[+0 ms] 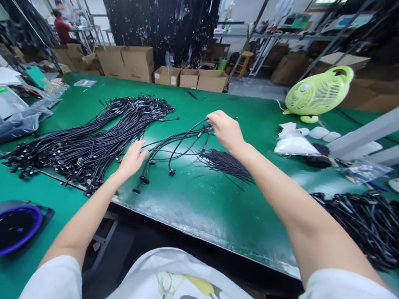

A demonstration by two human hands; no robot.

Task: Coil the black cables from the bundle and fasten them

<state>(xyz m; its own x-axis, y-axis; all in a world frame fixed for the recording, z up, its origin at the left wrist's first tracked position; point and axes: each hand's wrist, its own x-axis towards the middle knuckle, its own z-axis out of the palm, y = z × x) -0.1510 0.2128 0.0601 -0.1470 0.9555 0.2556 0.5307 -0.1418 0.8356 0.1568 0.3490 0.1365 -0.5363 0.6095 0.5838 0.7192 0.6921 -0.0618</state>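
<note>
My right hand [224, 129] pinches the end of a black cable above the green table [194, 200]. Several loose black cables [175, 143] with connectors run from beneath it toward my left hand [134, 157]. That hand is beside the large pile of black cables [90, 143], its fingers apart and slightly curved, near the loose cables; nothing is plainly held in it. A bundle of thin black ties or wires [228, 164] lies just below my right hand.
A green fan [318, 93] stands at the back right, near white packets [295, 142]. More black cables [372, 222] lie at the right. A purple-rimmed dish [4, 232] sits lower left. Cardboard boxes [133, 62] stand behind the table, and a person in red [62, 28] is far back left.
</note>
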